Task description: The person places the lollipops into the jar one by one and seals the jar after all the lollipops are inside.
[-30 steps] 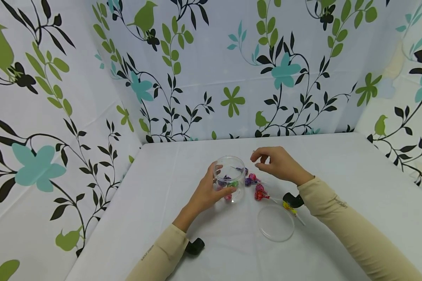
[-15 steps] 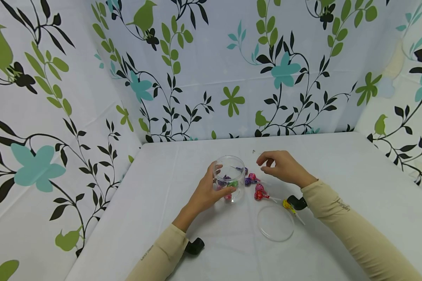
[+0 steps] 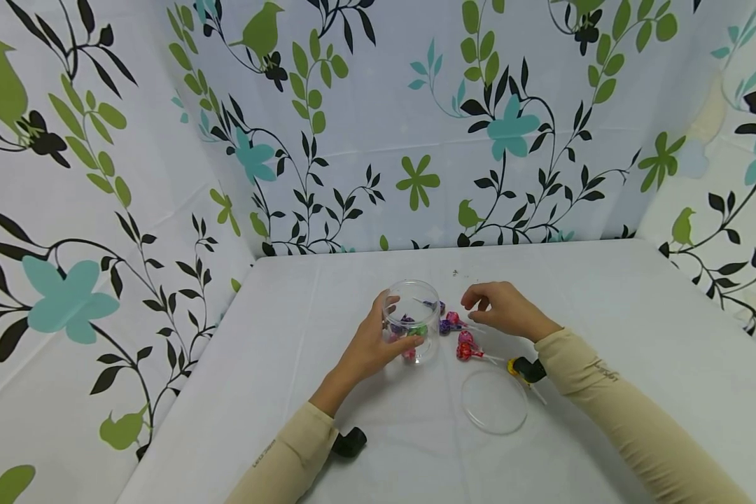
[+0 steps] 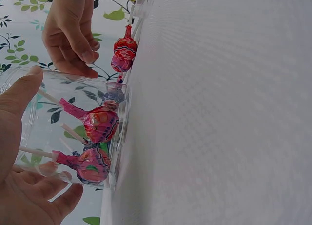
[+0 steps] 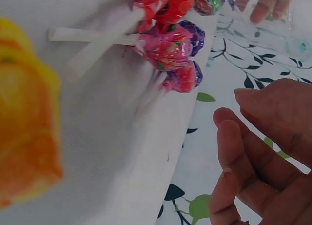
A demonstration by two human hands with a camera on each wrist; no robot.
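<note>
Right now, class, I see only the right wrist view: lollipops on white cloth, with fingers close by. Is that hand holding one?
Observer: No. In the head view the right hand hovers beside the loose lollipops and holds nothing.
Operator: And the other hand?
Observer: The left hand grips a clear jar that stands upright on the table.
Operator: Anything inside?
Observer: The left wrist view shows wrapped lollipops at its bottom.
Operator: Is it closed?
Observer: No, the lid lies flat on the table, nearer the person.
</note>
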